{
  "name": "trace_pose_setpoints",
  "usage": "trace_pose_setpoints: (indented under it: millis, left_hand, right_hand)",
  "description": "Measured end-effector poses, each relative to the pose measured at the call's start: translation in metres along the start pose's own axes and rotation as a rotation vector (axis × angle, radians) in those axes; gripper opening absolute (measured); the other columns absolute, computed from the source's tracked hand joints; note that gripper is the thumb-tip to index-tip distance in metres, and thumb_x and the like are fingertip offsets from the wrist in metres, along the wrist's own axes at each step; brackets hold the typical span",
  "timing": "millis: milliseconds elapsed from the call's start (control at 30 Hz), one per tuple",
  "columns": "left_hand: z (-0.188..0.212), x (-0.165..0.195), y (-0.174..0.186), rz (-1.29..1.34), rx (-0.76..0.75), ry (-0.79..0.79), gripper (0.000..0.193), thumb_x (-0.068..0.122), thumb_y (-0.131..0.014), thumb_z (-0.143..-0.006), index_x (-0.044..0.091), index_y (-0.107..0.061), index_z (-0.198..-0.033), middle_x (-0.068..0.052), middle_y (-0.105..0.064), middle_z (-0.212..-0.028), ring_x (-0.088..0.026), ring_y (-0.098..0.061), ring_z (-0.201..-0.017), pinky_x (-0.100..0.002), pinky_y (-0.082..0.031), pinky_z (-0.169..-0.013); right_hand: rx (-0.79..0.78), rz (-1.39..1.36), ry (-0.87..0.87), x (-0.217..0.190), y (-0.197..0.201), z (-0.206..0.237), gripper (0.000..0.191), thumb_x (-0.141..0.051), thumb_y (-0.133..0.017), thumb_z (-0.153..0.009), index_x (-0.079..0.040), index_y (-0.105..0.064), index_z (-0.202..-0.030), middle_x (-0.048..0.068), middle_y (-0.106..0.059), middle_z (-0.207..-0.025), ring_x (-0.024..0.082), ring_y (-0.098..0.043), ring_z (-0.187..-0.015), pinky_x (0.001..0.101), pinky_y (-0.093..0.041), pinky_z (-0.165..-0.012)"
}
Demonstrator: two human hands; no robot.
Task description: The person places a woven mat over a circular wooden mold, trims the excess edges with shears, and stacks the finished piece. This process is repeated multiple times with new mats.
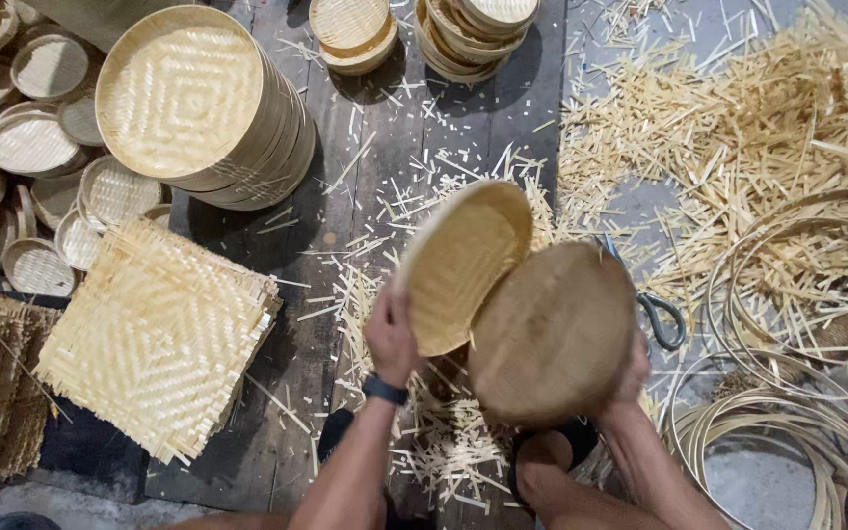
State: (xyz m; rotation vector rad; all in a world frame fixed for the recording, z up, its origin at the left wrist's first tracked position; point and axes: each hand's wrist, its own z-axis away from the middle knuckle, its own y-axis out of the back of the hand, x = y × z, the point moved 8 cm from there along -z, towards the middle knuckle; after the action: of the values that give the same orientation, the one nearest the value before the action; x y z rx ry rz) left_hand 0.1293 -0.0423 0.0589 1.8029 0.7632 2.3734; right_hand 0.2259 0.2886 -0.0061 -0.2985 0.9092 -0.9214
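My left hand (391, 337) grips the lower edge of a round woven bamboo tray (463, 260), held tilted so that its pale inside faces me. My right hand (628, 378) holds a round brown wooden mould or disc (552, 332) by its right edge, pressed against the tray's right side. Both are held above the dark wooden floorboards (385, 137), over a litter of bamboo offcuts (444, 442). A dark band sits on my left wrist.
A tall stack of large woven trays (203, 108) stands at upper left, smaller trays (31, 147) beside it. Square woven mats (154, 339) lie at left. Scissors (655, 309), bamboo hoops (797, 294) and a heap of strips (738, 118) are at right. More tray stacks (468, 29) sit at the top.
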Motion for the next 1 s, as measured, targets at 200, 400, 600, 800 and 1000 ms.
trace_pose_setpoints:
  millis: [200,400,600,800,1000]
  left_hand:
    - [-0.082,-0.011,0.101,-0.195,0.362,-0.274,0.055,0.051,-0.054,-0.111,0.003,-0.076,-0.122,0.002,-0.059,-0.082,-0.01,-0.053,-0.076,-0.031,-0.042,-0.067]
    - [-0.134,-0.049,0.121,0.309,0.244,0.08,0.066,0.055,-0.063,-0.105,-0.011,-0.064,-0.1,0.002,-0.052,-0.074,-0.013,-0.046,-0.066,-0.029,-0.044,-0.059]
    - [-0.147,-0.065,0.023,0.055,-0.06,0.072,0.046,0.054,-0.068,-0.094,0.01,-0.079,-0.104,-0.002,-0.067,-0.082,-0.018,-0.061,-0.076,-0.036,-0.049,-0.067]
    - [-0.043,0.025,-0.071,-0.262,-0.175,-0.328,0.076,0.016,-0.072,-0.082,0.002,-0.044,-0.151,-0.022,-0.047,-0.156,-0.035,-0.04,-0.147,-0.047,-0.027,-0.124]
    - [0.108,0.022,-0.167,-0.706,-0.643,-0.768,0.061,0.035,-0.055,-0.102,0.002,-0.047,-0.152,-0.026,-0.035,-0.164,-0.041,-0.024,-0.155,-0.056,-0.016,-0.126]
  right_hand:
    - [-0.042,0.015,-0.144,0.039,0.02,-0.023,0.086,-0.067,-0.039,-0.099,0.002,-0.038,-0.149,0.016,-0.053,-0.132,0.035,-0.053,-0.121,0.0567,-0.043,-0.108]
    - [-0.08,0.082,-0.218,0.088,0.006,-0.044,0.08,-0.064,-0.027,-0.099,-0.004,-0.043,-0.149,0.018,-0.058,-0.143,0.033,-0.059,-0.126,0.0507,-0.048,-0.104]
    - [0.005,0.761,-0.001,0.082,0.058,-0.013,0.056,-0.047,-0.042,-0.11,-0.001,-0.063,-0.134,0.022,-0.068,-0.104,0.039,-0.068,-0.092,0.0522,-0.053,-0.079]
    - [0.137,1.638,0.615,0.073,0.057,0.023,0.032,-0.03,-0.056,-0.104,-0.004,-0.068,-0.091,0.018,-0.065,-0.085,0.035,-0.063,-0.078,0.0452,-0.052,-0.071]
    - [0.212,1.531,0.498,0.068,0.057,0.02,0.021,-0.024,-0.06,-0.096,-0.004,-0.067,-0.091,0.018,-0.064,-0.081,0.036,-0.065,-0.074,0.0433,-0.052,-0.069]
